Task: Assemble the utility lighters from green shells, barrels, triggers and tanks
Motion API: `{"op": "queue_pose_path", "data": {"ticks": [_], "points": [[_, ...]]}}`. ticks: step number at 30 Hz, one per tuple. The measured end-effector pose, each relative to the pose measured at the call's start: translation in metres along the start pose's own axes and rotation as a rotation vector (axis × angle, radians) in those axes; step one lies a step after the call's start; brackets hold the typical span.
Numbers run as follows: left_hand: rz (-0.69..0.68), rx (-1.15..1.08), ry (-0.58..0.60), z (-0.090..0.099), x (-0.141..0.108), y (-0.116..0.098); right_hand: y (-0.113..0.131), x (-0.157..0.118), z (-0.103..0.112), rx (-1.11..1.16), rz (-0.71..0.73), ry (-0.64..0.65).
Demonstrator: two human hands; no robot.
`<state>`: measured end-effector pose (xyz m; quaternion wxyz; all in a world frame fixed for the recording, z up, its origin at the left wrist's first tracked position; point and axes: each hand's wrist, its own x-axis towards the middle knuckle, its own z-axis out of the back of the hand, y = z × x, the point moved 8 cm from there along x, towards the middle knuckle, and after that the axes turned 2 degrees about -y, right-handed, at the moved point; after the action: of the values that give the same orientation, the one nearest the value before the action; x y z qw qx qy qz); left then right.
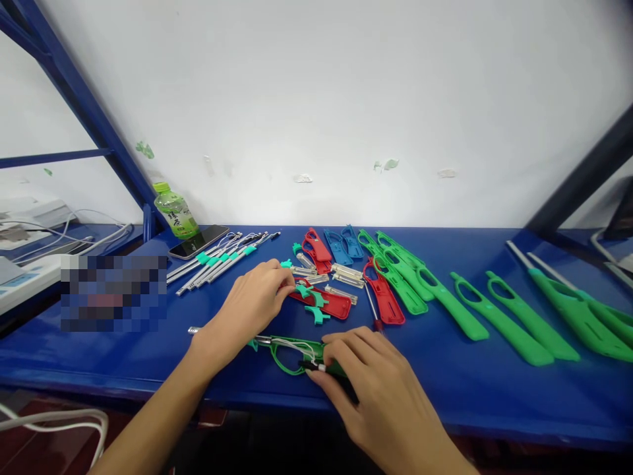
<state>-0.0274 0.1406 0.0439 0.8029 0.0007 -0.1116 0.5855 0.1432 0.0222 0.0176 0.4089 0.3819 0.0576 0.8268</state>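
My right hand is closed, thumb and fingertips on a small black igniter with white wires. Beneath it lies an open green lighter half-shell near the table's front edge, and a metal tube runs out of it to the left. My left hand reaches over the tube, its fingers curled together beside several teal triggers. What its fingertips hold, if anything, is hidden. Next to them are a red half-shell and clear tanks.
Wired metal tubes, a phone and a green bottle stand or lie at the left. Blue shells are at the back. Several green shells spread rightward, with tubed ones at far right. A screwdriver lies centrally.
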Motion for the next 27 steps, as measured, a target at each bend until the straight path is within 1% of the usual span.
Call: {"op": "queue_pose_path", "data": {"ticks": [3, 7, 13, 16, 20, 23, 27], "points": [[-0.003, -0.002, -0.025, 0.001, -0.002, 0.003, 0.002, 0.0, 0.001, 0.024, 0.002, 0.011], [0.005, -0.043, -0.084, 0.006, -0.008, 0.011, 0.003, 0.001, 0.001, -0.003, 0.013, 0.004], [-0.03, -0.201, -0.125, 0.014, -0.023, 0.021, 0.002, 0.002, 0.002, -0.047, 0.026, -0.024], [-0.087, -0.28, -0.106, 0.019, -0.041, 0.02, 0.001, 0.003, 0.004, -0.05, 0.015, -0.043], [-0.16, -0.328, -0.053, 0.022, -0.071, 0.01, 0.0, 0.005, 0.004, -0.042, -0.002, -0.048], [-0.185, -0.315, 0.002, 0.017, -0.089, 0.004, -0.001, 0.004, 0.003, -0.037, -0.005, -0.04], [-0.175, -0.192, 0.022, 0.007, -0.095, 0.002, -0.002, 0.002, 0.0, -0.042, -0.016, -0.01]]}}
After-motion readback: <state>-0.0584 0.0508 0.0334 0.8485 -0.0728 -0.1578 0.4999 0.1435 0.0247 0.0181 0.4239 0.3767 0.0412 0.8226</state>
